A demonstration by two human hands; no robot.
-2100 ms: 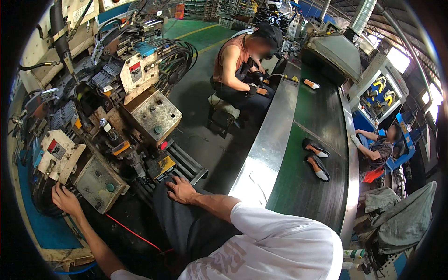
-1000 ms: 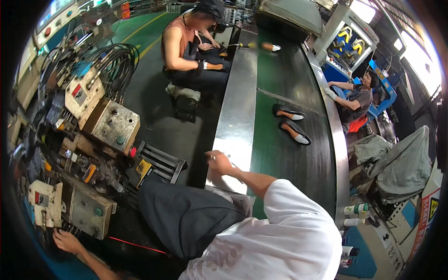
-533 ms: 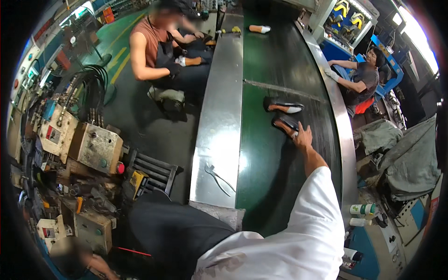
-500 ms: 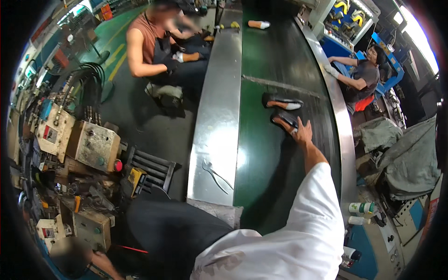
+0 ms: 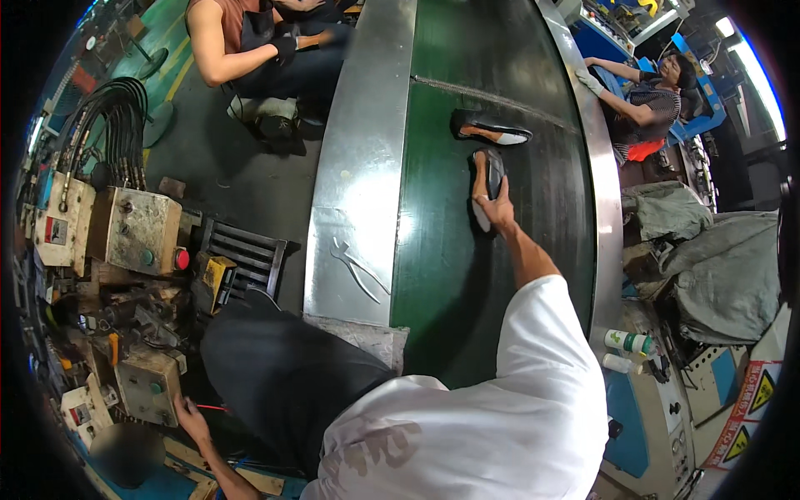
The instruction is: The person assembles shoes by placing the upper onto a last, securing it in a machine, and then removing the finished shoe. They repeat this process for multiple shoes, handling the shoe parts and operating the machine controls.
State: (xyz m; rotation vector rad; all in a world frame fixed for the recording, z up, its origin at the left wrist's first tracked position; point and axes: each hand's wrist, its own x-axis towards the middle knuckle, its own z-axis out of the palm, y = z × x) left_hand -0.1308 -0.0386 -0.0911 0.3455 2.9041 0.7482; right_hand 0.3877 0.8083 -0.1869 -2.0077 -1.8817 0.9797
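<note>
My right hand (image 5: 502, 212) reaches out over the green conveyor belt (image 5: 446, 275). Its fingers are closed around a shoe (image 5: 480, 169) with a black upper, a tan inside and a pale end, which points toward me. A second shoe (image 5: 493, 132), black with a pale end, lies crosswise on the belt just beyond. My left hand does not show. A pair of pincers (image 5: 358, 271) rests on the metal ledge left of the belt.
A seated co-worker (image 5: 218, 42) in dark gloves is at far left; another co-worker (image 5: 658, 108) leans by the belt's right rail. At lower left, someone else's hand (image 5: 193, 422) is beside a machine box (image 5: 148, 387). A black rack (image 5: 243, 254) stands left of the ledge.
My right hand has closed on the nearer shoe and turned it, drawing it left so its pale end faces me. The view has shifted, with surroundings displaced leftward and the far belt cut off.
</note>
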